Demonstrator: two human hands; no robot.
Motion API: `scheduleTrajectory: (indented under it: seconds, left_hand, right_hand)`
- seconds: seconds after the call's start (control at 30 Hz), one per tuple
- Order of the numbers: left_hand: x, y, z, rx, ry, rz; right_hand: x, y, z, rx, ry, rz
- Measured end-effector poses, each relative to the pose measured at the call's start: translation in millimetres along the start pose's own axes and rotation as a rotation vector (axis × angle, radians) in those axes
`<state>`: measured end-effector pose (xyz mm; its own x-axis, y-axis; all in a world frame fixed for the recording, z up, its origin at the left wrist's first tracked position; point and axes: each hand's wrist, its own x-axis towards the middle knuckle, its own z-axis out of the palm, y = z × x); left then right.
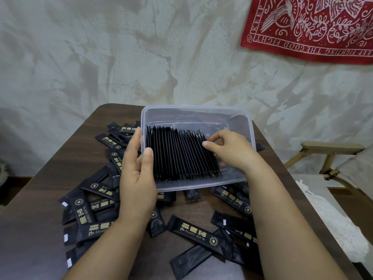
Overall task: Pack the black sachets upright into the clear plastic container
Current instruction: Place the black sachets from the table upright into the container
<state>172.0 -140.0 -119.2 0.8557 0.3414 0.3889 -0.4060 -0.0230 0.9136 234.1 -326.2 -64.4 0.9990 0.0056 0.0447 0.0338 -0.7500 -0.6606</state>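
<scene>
A clear plastic container (193, 112) is tipped toward me above the dark wooden table (40, 209). Inside it a row of black sachets (179, 154) stands on edge, packed from the left wall toward the right. My left hand (137, 178) grips the container's left rim, thumb inside. My right hand (230, 148) reaches into the container and its fingertips press on the rightmost sachets of the row. Several loose black sachets (193, 235) with gold print lie flat on the table around and under the container.
A rough plaster wall rises behind the table, with a red printed cloth (310, 27) hung at the upper right. A wooden folding chair frame (331, 156) stands right of the table, beside a white lace-edged cloth (331, 215).
</scene>
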Motion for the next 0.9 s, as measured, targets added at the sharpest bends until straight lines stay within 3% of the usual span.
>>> scheduleTrajectory:
  seconds: [0.5, 0.77, 0.9]
  left_hand:
    - [0, 1, 1, -0.022, 0.032, -0.006]
    - [8, -1, -3, -0.049, 0.105, -0.028]
    - [10, 3, -6, -0.052, 0.132, -0.037]
  right_hand:
    - [-4, -7, -5, 0.015, 0.036, -0.073]
    - [-38, -18, -50, 0.176, 0.190, -0.262]
    - [-73, 4, -57, 0.150, 0.266, -0.199]
